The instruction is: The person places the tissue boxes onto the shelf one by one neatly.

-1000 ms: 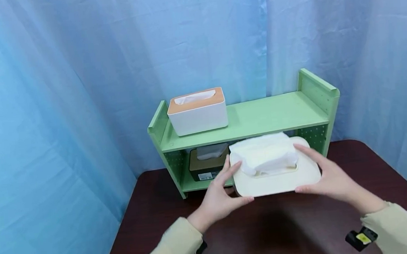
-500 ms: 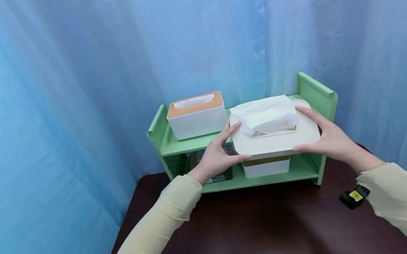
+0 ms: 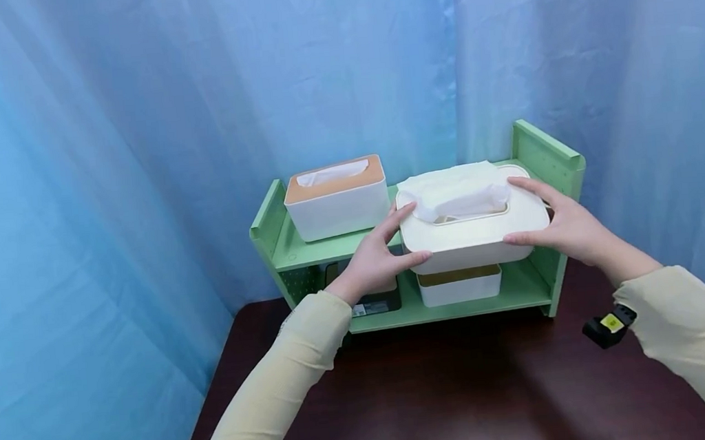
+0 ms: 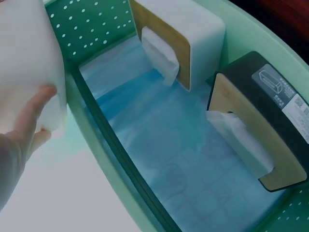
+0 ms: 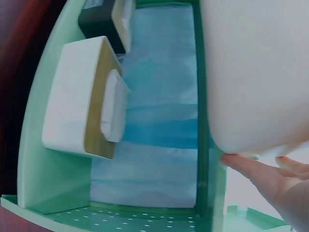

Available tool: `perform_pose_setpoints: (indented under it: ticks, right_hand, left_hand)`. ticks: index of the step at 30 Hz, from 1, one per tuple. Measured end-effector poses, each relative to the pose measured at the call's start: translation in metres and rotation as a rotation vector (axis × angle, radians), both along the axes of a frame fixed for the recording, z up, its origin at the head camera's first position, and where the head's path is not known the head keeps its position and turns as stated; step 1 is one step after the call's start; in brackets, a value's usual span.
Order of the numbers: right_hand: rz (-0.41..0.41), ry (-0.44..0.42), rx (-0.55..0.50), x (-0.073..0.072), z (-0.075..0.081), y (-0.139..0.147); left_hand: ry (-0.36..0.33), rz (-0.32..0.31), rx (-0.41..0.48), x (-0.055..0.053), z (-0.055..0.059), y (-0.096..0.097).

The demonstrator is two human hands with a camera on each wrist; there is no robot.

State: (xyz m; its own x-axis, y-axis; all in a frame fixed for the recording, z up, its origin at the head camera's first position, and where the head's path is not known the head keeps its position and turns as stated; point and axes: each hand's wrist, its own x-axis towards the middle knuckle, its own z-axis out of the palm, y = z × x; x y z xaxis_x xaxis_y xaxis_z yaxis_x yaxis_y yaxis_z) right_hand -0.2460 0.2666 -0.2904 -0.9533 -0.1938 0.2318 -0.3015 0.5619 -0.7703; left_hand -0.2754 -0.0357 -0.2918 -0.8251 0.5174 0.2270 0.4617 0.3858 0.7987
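Note:
A white tissue box (image 3: 473, 257), with a tissue (image 3: 472, 201) draped out of its slot, is held by both hands at the right part of the green rack's (image 3: 314, 252) upper shelf. My left hand (image 3: 376, 261) grips its left end, thumb on the near edge and fingers around the side. The right hand (image 3: 570, 227) holds the opposite end the same way. In the left wrist view the box (image 4: 29, 63) is at the left edge; the right wrist view shows it (image 5: 260, 72) beside the shelf board. Whether its underside touches the shelf I cannot tell.
A white tissue box with a wood-coloured lid (image 3: 339, 210) stands on the upper shelf's left. Below are a black tissue box (image 4: 277, 92), partly behind my left arm, and a smaller white one (image 3: 460, 291). The rack stands on a dark table (image 3: 441, 392) before blue curtains (image 3: 315, 64).
Both hands have lifted the white tissue box from in front of the rack to the upper shelf. It has since tipped, so more of its front wall shows.

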Motion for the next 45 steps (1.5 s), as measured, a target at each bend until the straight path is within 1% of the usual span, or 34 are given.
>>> perform_pose_setpoints:
  ticks: [2,7,10,14,17,20,26,30,34,38,42,45]
  right_hand:
    - [0.011,-0.034,-0.002,-0.002,0.006,0.002]
    - [0.066,-0.130,-0.002,-0.014,0.019,0.005]
    - [0.095,-0.189,-0.021,-0.020,0.025,0.007]
    - [0.124,-0.238,-0.022,-0.028,0.031,0.010]
    - [0.152,-0.277,-0.017,-0.035,0.035,0.014]
    - [0.176,-0.318,-0.021,-0.040,0.039,0.015]
    - [0.179,-0.380,-0.027,-0.047,0.047,0.013]
    - [0.150,-0.385,-0.001,-0.051,0.051,0.011]
    - [0.110,-0.371,0.007,-0.054,0.052,0.010]
    - [0.094,-0.367,-0.016,-0.056,0.051,0.011]
    - [0.079,-0.352,-0.050,-0.058,0.050,0.013]
    - [0.065,-0.339,-0.076,-0.060,0.048,0.014]
  left_hand:
    - [-0.018,-0.003,-0.006,-0.002,0.005,0.002]
    - [-0.079,-0.002,-0.018,-0.009,0.014,0.003]
    - [-0.150,-0.009,0.023,-0.015,0.018,0.006]
    - [-0.233,-0.014,0.071,-0.023,0.023,0.011]
    - [-0.252,-0.004,0.035,-0.028,0.027,0.013]
    - [-0.278,-0.009,0.008,-0.034,0.030,0.014]
    - [-0.343,-0.046,0.034,-0.041,0.036,0.015]
    - [-0.350,-0.035,0.035,-0.046,0.038,0.015]
    - [-0.334,0.001,0.040,-0.049,0.036,0.017]
    - [-0.306,0.034,0.059,-0.051,0.033,0.019]
    - [-0.254,0.055,0.071,-0.054,0.030,0.023]
    - [-0.220,0.085,0.082,-0.056,0.029,0.026]
